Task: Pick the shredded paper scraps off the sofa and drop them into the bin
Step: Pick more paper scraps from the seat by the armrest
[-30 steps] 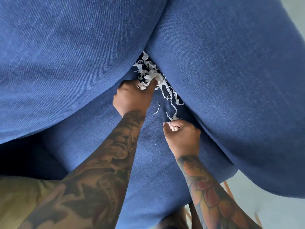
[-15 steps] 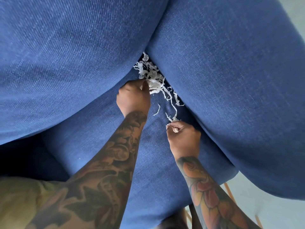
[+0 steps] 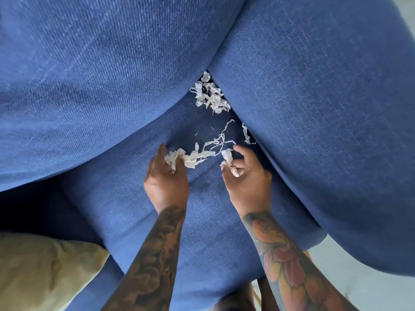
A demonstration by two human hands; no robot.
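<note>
White shredded paper scraps lie on the blue sofa seat (image 3: 202,209). One clump of scraps (image 3: 211,95) sits deep in the gap between the back cushion and the armrest. My left hand (image 3: 166,176) grips a bunch of scraps (image 3: 188,157) just above the seat. Long strips (image 3: 219,140) trail from that bunch toward my right hand (image 3: 244,178), which pinches a small wad of scraps (image 3: 228,159). One loose strip (image 3: 246,134) lies against the armrest. No bin is in view.
A large blue back cushion (image 3: 94,86) fills the left and top. The blue armrest (image 3: 325,108) rises on the right. A beige cushion (image 3: 40,270) lies at the lower left. Pale floor (image 3: 370,290) shows at the lower right.
Both hands have drawn back from the gap toward me, pulling a bunch of scraps and trailing strips out with them. The remaining clump stays in the gap.
</note>
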